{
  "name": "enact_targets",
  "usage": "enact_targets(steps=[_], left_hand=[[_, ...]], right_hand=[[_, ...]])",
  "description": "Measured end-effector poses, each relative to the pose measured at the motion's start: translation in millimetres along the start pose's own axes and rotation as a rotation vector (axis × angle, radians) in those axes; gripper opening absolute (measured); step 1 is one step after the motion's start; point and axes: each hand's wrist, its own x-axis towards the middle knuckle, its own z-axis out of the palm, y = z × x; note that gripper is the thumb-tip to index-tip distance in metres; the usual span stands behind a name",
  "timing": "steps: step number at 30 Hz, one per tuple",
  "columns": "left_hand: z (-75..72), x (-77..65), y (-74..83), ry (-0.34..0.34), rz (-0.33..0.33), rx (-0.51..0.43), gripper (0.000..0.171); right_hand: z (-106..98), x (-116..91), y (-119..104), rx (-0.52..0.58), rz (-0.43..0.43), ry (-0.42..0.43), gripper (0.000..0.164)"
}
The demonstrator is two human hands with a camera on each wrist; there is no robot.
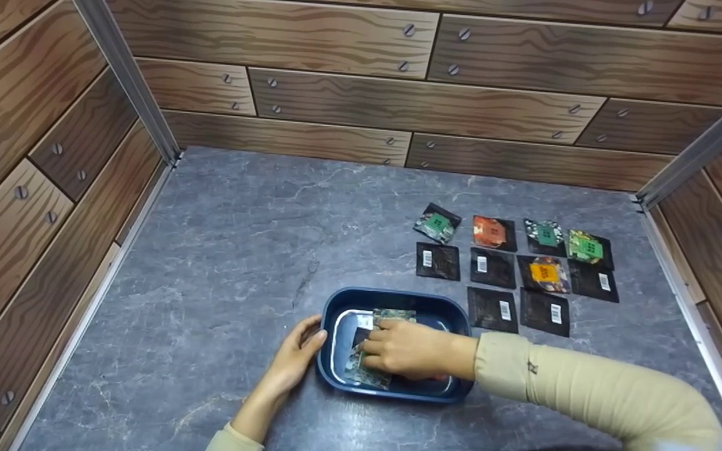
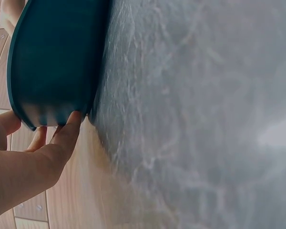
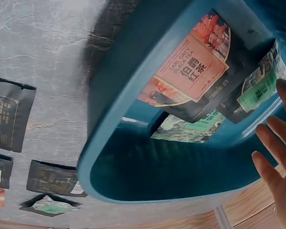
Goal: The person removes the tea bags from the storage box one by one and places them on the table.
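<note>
A dark blue plastic basin [image 1: 398,396] stands near the front of the table. My left hand [image 1: 298,357] touches the outside of its left end with fingers and thumb, also seen against the end wall in the left wrist view. My right hand [image 1: 411,347] is inside the basin above several tea packets. In the right wrist view its fingers [image 3: 271,138] are spread, one fingertip close to a green-labelled tea packet [image 3: 262,90]. An orange-labelled Earl Grey tea packet [image 3: 193,71] lies beside it, partly over another green-labelled packet [image 3: 181,129].
Tea packets lie in rough rows on the grey marbled table right of and behind the basin. Some show colourful fronts, like the orange-red packet [image 1: 492,233]; others show black backs with barcodes, like the black packet [image 1: 492,309]. Wood-patterned walls [image 1: 336,88] enclose the table.
</note>
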Motion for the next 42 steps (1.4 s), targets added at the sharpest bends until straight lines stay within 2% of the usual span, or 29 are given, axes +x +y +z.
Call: enact_targets(steps=[5, 9, 14, 21, 24, 28, 33, 42], left_hand=[[-0.3, -0.4, 0.3, 0.009, -0.016, 0.006, 0.05], [0.1, -0.4, 0.1, 0.01, -0.012, 0.006, 0.05], [1.2, 0.2, 0.1, 0.003, -0.003, -0.008, 0.05], [1.5, 0.6, 0.9, -0.004, -0.003, -0.024, 0.049], [1.2, 0.5, 0.1, -0.004, 0.0, -0.017, 0.049], [0.6, 0.4, -0.3, 0.002, 0.005, -0.006, 0.049], [0.2, -0.3, 0.0, 0.001, -0.002, -0.004, 0.05], [0.2, -0.7, 0.1, 0.004, -0.003, -0.006, 0.05]], right_hand=[[2.1, 2.9, -3.1, 0.022, 0.003, -0.066, 0.048], [6.5, 4.0, -4.9, 0.01, 0.012, -0.109, 0.054], [11.5, 5.2, -6.1, 0.014, 0.003, -0.132, 0.055], [11.9, 8.2, -5.4, -0.026, -0.014, -0.104, 0.045], [9.6, 8.6, -5.5, -0.03, -0.026, -0.121, 0.048], [5.2, 8.1, -4.6, 0.02, -0.028, -0.145, 0.051], [-0.5, 8.1, -0.3, 0.042, -0.026, -0.075, 0.043], [-4.4, 6.2, -0.2, -0.072, -0.021, 0.126, 0.014]])
